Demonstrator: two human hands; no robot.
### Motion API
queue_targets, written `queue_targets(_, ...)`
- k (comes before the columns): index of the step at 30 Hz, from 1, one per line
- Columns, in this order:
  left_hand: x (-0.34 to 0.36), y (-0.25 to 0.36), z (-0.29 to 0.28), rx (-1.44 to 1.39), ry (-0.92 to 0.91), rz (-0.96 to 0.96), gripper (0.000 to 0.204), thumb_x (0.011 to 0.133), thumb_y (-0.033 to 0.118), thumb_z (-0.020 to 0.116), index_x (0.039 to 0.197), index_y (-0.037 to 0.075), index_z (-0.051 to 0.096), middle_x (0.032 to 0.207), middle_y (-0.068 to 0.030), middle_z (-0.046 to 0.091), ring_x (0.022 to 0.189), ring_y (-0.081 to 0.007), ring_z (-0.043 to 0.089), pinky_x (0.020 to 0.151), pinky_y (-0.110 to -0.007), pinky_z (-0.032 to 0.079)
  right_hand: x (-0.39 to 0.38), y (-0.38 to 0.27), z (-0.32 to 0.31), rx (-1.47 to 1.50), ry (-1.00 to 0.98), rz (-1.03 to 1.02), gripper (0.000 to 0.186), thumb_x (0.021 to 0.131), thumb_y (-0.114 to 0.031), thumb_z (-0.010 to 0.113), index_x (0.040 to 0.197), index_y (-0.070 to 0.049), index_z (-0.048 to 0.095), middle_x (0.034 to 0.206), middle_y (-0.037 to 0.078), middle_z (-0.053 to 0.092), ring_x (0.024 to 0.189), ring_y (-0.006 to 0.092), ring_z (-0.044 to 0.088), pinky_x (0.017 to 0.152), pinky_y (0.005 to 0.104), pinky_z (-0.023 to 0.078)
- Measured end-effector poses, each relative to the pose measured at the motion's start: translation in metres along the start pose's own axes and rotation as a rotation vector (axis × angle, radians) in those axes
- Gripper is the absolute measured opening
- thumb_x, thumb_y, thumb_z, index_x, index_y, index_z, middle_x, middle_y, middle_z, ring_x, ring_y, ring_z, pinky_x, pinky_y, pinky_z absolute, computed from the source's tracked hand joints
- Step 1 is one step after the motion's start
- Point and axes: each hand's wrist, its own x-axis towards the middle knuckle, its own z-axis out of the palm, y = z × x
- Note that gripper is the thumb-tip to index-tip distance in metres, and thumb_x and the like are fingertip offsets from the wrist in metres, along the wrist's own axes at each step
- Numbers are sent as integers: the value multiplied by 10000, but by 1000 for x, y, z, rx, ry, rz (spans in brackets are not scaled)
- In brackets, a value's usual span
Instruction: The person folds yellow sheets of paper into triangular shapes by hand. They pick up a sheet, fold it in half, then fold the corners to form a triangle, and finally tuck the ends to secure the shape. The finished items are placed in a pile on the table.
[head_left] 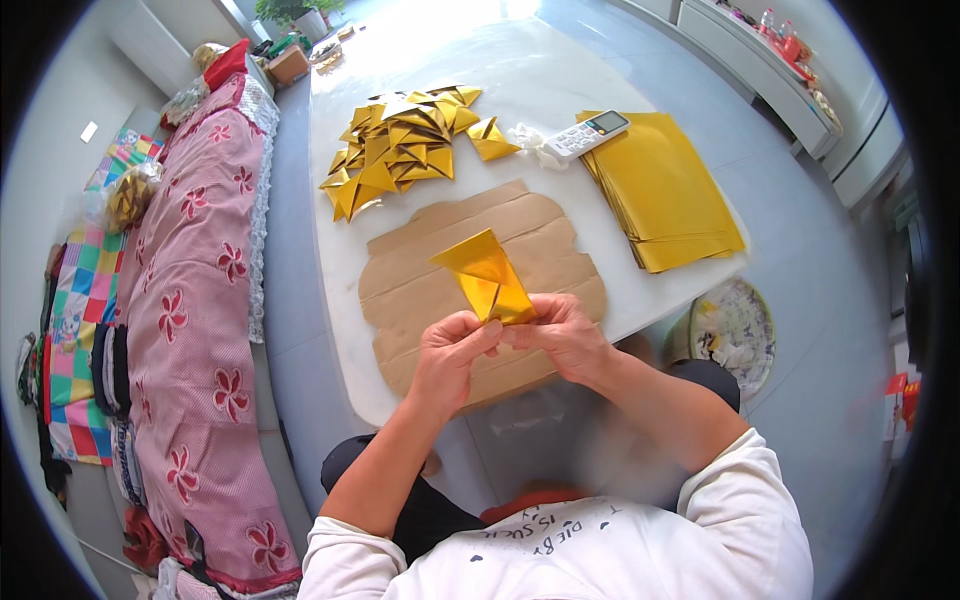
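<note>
A partly folded sheet of shiny gold paper [487,275] is held up over a flat piece of brown cardboard [410,270]. My left hand [455,352] pinches its lower left corner between thumb and fingers. On the other side, my right hand [562,335] grips the lower right edge, its thumb close to the left one. The upper end of the paper slants to a point at the left. Beyond the cardboard lies a heap of folded gold paper pieces [400,140], and a stack of flat gold sheets [675,190] rests to the right.
A white remote control [590,137] lies partly on the stack, beside crumpled white tissue [535,145]. The white table [340,330] has a rounded near left corner. A waste bin [735,335] stands right of the table; a sofa with a pink flowered cover [200,270] runs along the left.
</note>
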Motion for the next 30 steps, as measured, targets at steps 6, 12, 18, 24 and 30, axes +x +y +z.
queue_targets(6, 4, -1, -1, 97, 53, 29, 96, 921, 123, 708, 881, 51, 660, 791, -28, 668, 697, -112, 610, 669, -255, 501, 2, -4, -4, -28, 74, 26, 146, 887, -160, 746, 949, -38, 694, 815, -15, 643, 738, 55, 552, 662, 232, 451)
queue_targets(12, 6, -9, 3, 227, 88, 84, 105, 940, 141, 688, 903, 52, 645, 785, -26, 652, 682, -115, 597, 645, -251, 493, -3, -4, -12, -131, 96, 50, 190, 888, -196, 755, 945, -38, 668, 849, 11, 658, 771, 71, 588, 699, 240, 492)
queue_targets(18, 19, 5, -18, 96, 279, -32, 121, 945, 88, 658, 840, 59, 606, 769, -43, 628, 647, -115, 585, 586, -244, 476, 10, -19, -18, -253, 203, 112, 324, 895, -307, 748, 1023, -36, 624, 940, 28, 658, 856, 89, 608, 710, 260, 506)
queue_targets(24, 81, 72, -32, 150, 250, 159, 101, 955, 114, 640, 895, 53, 584, 780, -59, 649, 639, -142, 621, 586, -254, 512, -2, -43, -37, -148, 287, 69, 342, 884, -317, 750, 993, -23, 613, 888, 55, 628, 803, 120, 606, 677, 275, 502)
queue_targets(30, 161, 150, -32, 151, 485, 107, 161, 982, 189, 611, 935, 36, 589, 841, -92, 677, 779, -176, 672, 704, -269, 568, -4, -54, -45, -170, 338, 61, 299, 885, -266, 741, 991, -11, 626, 874, 69, 644, 766, 125, 619, 646, 283, 506)
